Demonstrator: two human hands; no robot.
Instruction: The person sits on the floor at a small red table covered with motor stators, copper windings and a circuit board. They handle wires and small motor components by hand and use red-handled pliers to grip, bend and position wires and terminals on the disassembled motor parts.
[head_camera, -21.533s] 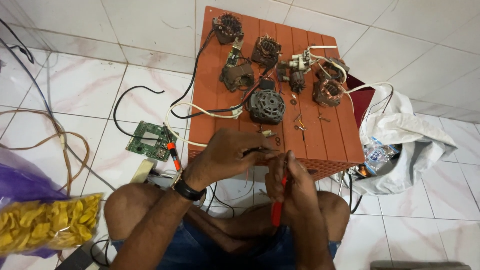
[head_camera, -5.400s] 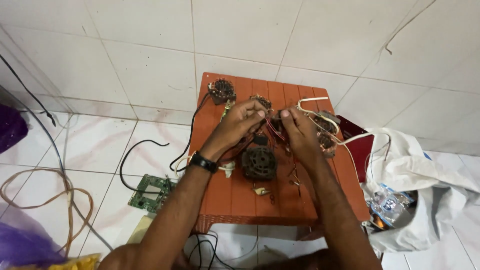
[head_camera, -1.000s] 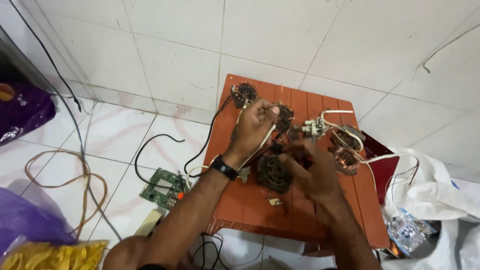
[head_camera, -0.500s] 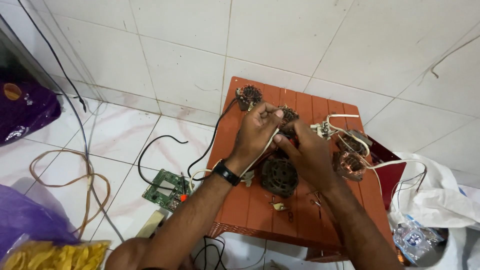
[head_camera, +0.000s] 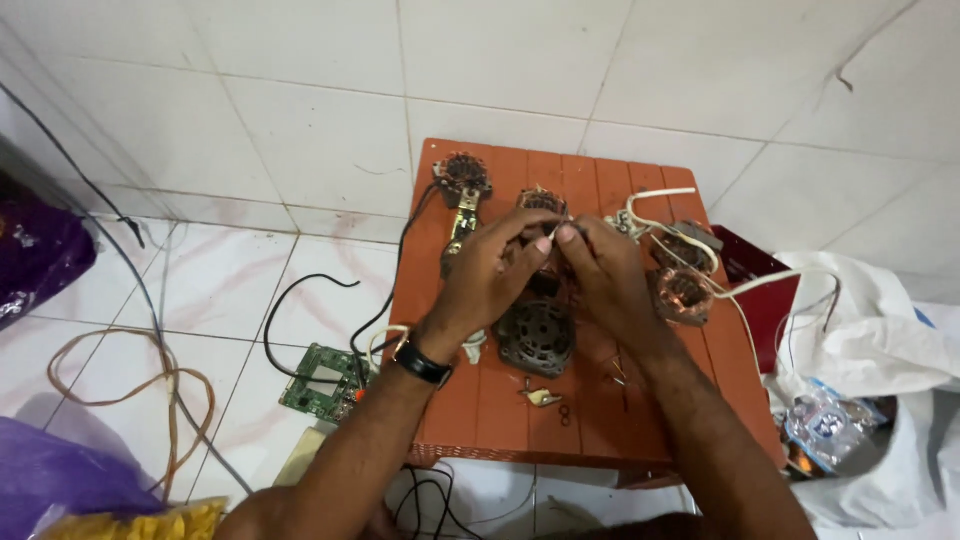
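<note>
Both hands (head_camera: 555, 265) pinch a motor part (head_camera: 543, 203) above the stool (head_camera: 480, 400).

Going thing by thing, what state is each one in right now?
Left hand: fingertips pinched together, over the stool.
Right hand: fingertips meeting the left's.
Round motor housing: flat on the orange stool.
Copper-wound stator: bare, on the stool.
Green circuit board: flat on the floor.

Both hands met over the orange worktop (head_camera: 480, 400). The left hand (head_camera: 492, 275) and the right hand (head_camera: 605, 275) pinched a small part, fingertips touching. A round dark motor (head_camera: 536, 338) lay just under them. A copper coil (head_camera: 682, 296) sat to the right. A green circuit board (head_camera: 322, 380) lay on the floor.
</note>
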